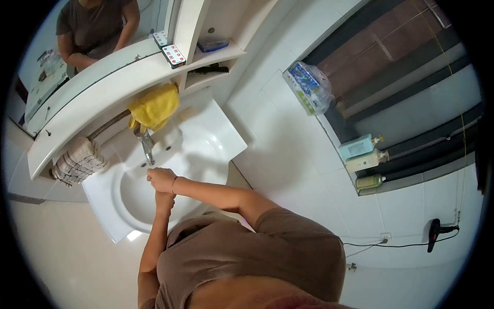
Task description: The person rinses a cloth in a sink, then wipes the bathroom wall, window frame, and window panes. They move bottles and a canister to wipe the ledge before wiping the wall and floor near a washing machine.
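Note:
My right hand (160,180) is closed, its fingers curled over my left hand just below the tap. A thin dark band circles the right wrist. My left hand (164,200) is pressed up against it from below, with most of its fingers hidden. Both are over the bowl of the white washbasin (136,198). Right above the hands is the spout of the chrome tap (147,147); no stream of water shows. A yellow cloth (157,107) hangs behind the tap.
A checked towel (80,159) hangs left of the basin, below a mirror (110,31) and shelf. Cubbies at the back hold a blue packet (212,45). Several bottles (356,148) and a plastic-wrapped pack (309,87) stand on the window ledge. A hair dryer (435,234) hangs at right.

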`<state>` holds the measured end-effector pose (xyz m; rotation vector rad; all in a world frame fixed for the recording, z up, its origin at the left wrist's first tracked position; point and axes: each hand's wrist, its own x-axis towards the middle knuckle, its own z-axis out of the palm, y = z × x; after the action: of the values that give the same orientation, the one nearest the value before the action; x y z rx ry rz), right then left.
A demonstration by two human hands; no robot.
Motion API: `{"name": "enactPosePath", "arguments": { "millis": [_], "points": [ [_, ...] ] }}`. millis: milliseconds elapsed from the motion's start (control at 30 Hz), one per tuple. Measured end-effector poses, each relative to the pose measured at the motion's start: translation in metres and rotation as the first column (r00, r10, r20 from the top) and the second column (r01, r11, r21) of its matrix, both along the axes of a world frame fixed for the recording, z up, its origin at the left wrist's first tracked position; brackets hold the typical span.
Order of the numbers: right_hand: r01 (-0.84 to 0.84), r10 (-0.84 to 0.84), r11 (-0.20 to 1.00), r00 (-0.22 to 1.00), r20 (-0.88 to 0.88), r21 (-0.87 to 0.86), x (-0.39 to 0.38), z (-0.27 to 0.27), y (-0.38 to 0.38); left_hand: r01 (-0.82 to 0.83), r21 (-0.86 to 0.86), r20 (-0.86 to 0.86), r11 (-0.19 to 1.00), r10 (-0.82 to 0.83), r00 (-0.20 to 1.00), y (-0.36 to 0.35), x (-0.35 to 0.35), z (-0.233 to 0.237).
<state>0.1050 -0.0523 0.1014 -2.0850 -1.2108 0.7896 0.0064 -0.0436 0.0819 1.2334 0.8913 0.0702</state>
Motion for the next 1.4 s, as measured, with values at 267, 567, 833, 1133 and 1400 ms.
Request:
{"name": "enactPosePath", "arguments": {
  "millis": [267,567,833,1133,1400],
  "points": [
    [0.071,0.147,0.98,0.387,-0.91,0.188,0.041,0.0,-0.025,0.105,-0.555,0.052,0.825,-0.091,0.994,0.029,-0.024,0.02],
    [0.083,0.229,0.956,0.386,-0.894,0.28,0.035,0.061,-0.024,0.299,-0.779,0.359,0.552,0.002,0.933,0.02,-0.022,0.052],
    [-0.089,0.207,0.973,0.739,-0.641,0.212,0.023,0.031,-0.009,0.043,-0.485,0.1,0.873,0.006,0.995,0.0,-0.017,0.039],
    [-0.145,0.155,0.987,0.974,-0.166,0.067,0.003,-0.009,-0.009,0.003,-0.241,0.021,0.97,0.002,1.0,-0.01,-0.018,0.004],
    [-0.143,0.143,0.99,0.99,-0.013,0.012,-0.009,-0.017,-0.012,0.063,0.035,-0.119,0.997,-0.059,0.991,-0.011,-0.018,-0.023]
  ]
}}
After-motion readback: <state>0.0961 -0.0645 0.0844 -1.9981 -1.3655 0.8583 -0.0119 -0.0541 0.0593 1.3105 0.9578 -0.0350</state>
